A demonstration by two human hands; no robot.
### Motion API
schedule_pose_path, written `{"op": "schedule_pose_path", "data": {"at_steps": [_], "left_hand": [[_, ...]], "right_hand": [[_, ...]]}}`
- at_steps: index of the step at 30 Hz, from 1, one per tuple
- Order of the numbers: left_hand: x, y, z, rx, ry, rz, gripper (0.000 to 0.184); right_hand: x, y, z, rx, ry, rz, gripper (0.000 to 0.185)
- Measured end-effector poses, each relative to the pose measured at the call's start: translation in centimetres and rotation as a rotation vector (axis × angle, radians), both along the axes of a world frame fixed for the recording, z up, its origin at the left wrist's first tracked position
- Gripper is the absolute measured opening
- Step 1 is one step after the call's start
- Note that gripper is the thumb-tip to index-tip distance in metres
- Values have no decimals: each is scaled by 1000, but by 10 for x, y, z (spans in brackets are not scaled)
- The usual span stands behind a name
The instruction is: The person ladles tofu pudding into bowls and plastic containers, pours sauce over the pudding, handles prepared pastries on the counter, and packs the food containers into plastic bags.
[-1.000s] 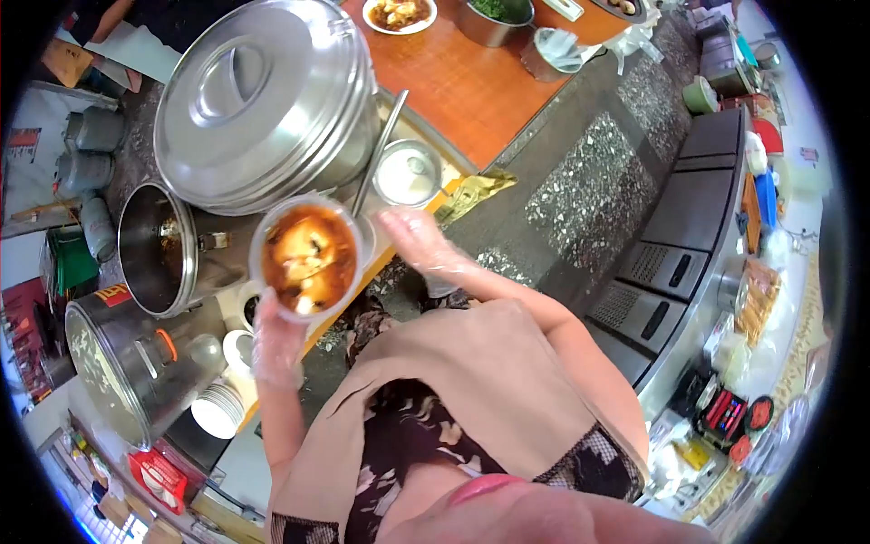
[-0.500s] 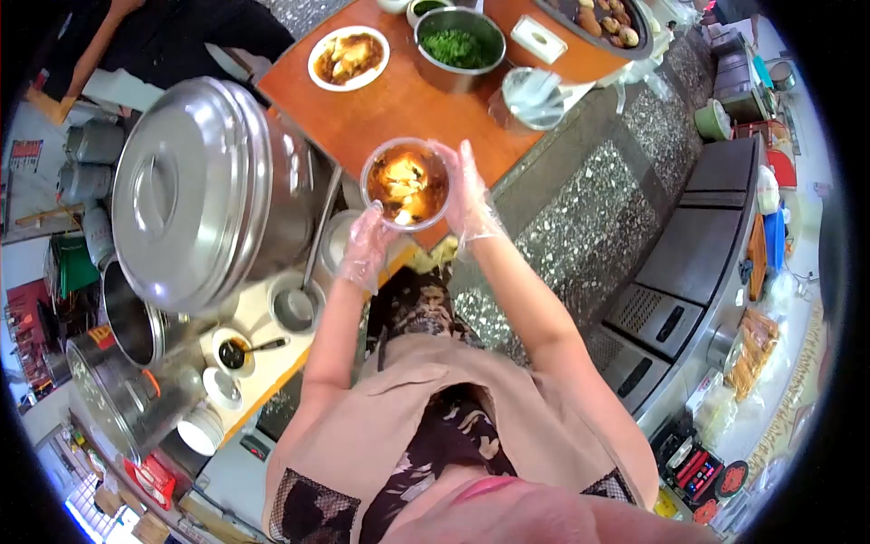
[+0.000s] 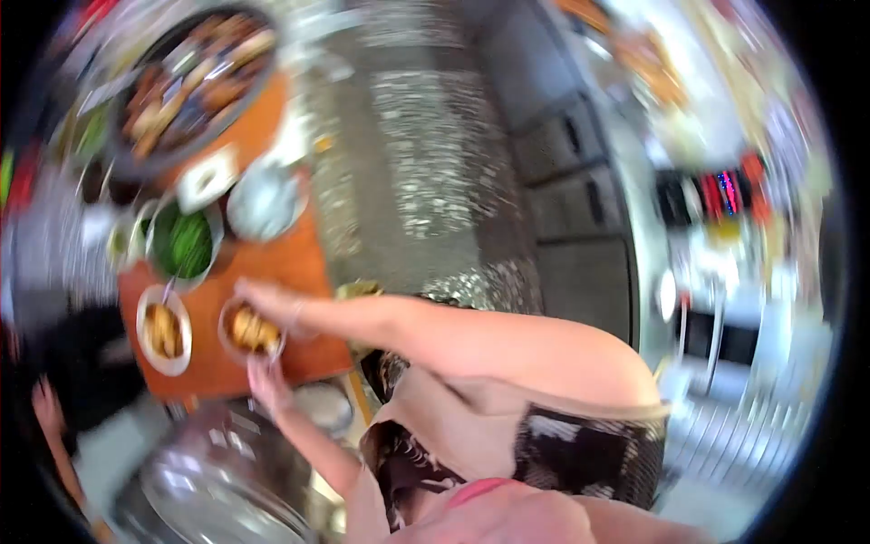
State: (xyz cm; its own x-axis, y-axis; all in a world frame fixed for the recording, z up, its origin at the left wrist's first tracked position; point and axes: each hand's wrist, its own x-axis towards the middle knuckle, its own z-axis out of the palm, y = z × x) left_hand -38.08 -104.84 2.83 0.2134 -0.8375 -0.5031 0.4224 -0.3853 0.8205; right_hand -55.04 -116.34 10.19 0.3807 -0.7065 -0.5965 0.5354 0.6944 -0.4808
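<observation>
A clear round bowl of food in brown sauce is between my two gloved hands, over the orange-brown table; whether it touches the tabletop I cannot tell. My left hand grips its near rim. My right hand is held along its other side, the fingers blurred by motion. Left of the bowl, a white plate carries similar sauced food. Beyond it are a metal pot of chopped greens and a clear tub with pale plastic in it.
A large metal lidded pot stands beside the table. A big round pan of browned food sits at the far end. Another person's hand shows at the left edge. Steel cabinets line the other side of the speckled floor.
My view has swung right, so the table and pots now appear further left and turned. The bowl is still between my hands. Much of the picture has become blurred.
</observation>
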Motion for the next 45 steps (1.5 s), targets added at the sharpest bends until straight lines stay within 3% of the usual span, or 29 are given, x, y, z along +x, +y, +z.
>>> {"op": "schedule_pose_path", "data": {"at_steps": [1,2,3,4,7,8,9,10,12,13,14,15,16,17,18,19,20,21,22,23,25,26,27,29,32,36,38,45], "left_hand": [[-3,-4,18,16,-79,-101,27],[-20,9,45,2,-159,-88,30],[-12,22,36,-30,-119,-27,34],[-17,27,33,-31,-144,-48,34],[-87,19,28,-3,-230,-341,35],[-93,-16,-12,101,-224,-436,35],[-127,-13,-3,79,-233,-537,36],[-151,-16,-13,74,-237,-633,36],[-190,-24,-34,75,-226,-789,37],[-214,-29,-42,50,-208,-871,37],[-245,-33,-47,6,-180,-939,38],[-285,-18,-32,-30,-184,-991,38],[-335,34,45,-178,-203,-992,40],[-383,81,105,-177,-267,-995,41],[-415,116,120,-235,-257,-1069,42],[-438,148,116,-261,-223,-1118,42],[-457,182,112,-282,-195,-1165,41],[-475,220,105,-249,-220,-1208,39],[-493,264,96,-213,-240,-1246,38],[-510,310,89,-204,-229,-1267,36],[-543,398,99,-137,-299,-1409,39],[-556,437,110,-135,-329,-1524,40],[-569,472,128,-195,-331,-1648,40],[-578,511,146,-354,-264,-1863,37],[-588,541,164,-352,-357,-1909,35],[-584,554,157,-276,-429,-1827,35],[-588,571,165,-239,-447,-1795,35],[-587,597,168,-167,-357,-1791,38]], "right_hand": [[-5,2,3,-76,-35,-13,43],[-24,13,12,-231,247,147,48],[-38,23,23,-520,735,145,50],[-60,36,40,-653,995,216,46],[-161,97,58,-1185,1129,164,33],[-164,48,16,-1278,1163,286,28],[-218,88,29,-1455,1186,180,22],[-269,132,17,-1331,1252,-108,20],[-355,220,4,-845,1600,-303,20],[-400,270,-2,-478,1797,-221,24],[-433,346,29,-129,1857,-239,29],[-476,434,29,-197,1788,-812,32],[-499,510,73,528,2067,-363,30],[-523,595,83,820,2087,-319,30],[-554,687,72,984,2130,-528,27],[-562,765,81,1034,2097,-1061,25],[-598,860,50,993,2157,-1243,26],[-613,928,66,1135,2282,-1258,24],[-617,988,98,1073,2171,-1221,21],[-647,1059,87,1060,2078,-1437,19],[-681,1150,92,1234,2062,-1454,23],[-682,1174,118,1411,2136,-1238,26],[-690,1198,123,1399,2111,-1226,26],[-704,1232,129,1480,2042,-788,30],[-718,1250,140,1192,1934,-647,28],[-723,1271,140,997,1958,-704,30],[-727,1282,152,796,1795,-639,32],[-736,1296,159,673,1705,-577,35]]}}
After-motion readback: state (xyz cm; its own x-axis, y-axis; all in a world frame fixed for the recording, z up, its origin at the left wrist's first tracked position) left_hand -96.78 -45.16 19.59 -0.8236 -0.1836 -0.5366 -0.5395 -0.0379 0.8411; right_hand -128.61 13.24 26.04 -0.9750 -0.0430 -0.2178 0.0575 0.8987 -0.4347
